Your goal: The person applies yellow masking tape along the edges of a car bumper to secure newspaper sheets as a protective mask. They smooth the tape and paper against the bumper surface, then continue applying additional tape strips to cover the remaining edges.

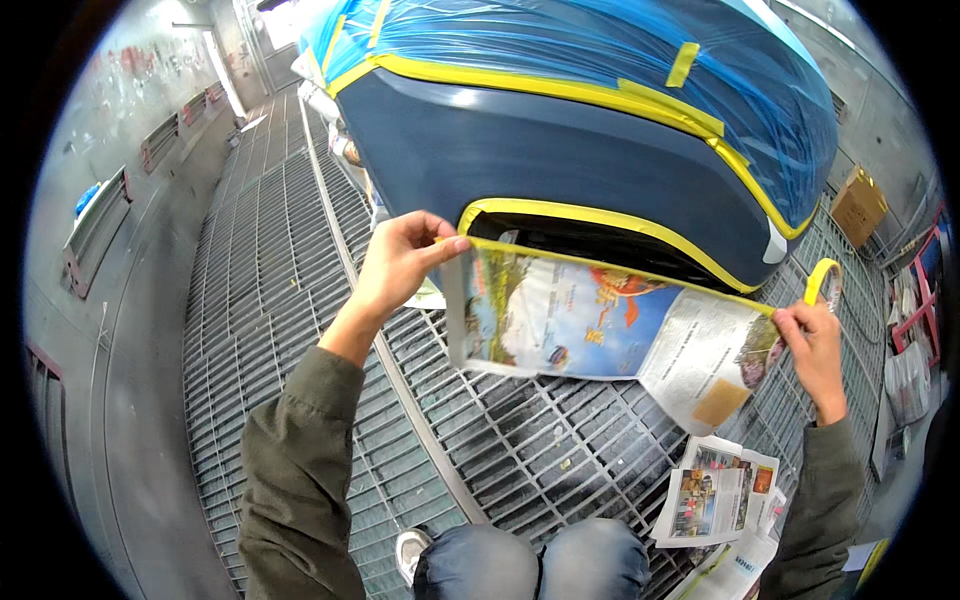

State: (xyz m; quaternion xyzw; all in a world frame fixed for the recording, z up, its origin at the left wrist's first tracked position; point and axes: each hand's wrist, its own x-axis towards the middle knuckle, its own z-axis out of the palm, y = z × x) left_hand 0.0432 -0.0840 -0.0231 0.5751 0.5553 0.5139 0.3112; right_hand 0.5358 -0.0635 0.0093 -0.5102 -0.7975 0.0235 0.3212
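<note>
Already taped on: blue film (750, 95) | dark opening (590, 236) still uncovered | my left hand (400, 257) and right hand (815, 350) pinch newspaper (600, 320) (yellow-edged)

Cool, bright light was reflected as a white highlight by the smooth dark-blue painted panel (520, 140) and streaked across crinkled blue plastic film (590, 35); fisheye edges were bowed and blackened.

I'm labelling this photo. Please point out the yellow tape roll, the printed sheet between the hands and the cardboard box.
Yellow tape roll (819, 279), head view: its yellow outer band.
Printed sheet (590, 318), head view: its printed middle.
Cardboard box (858, 208), head view: its visible side.
</note>
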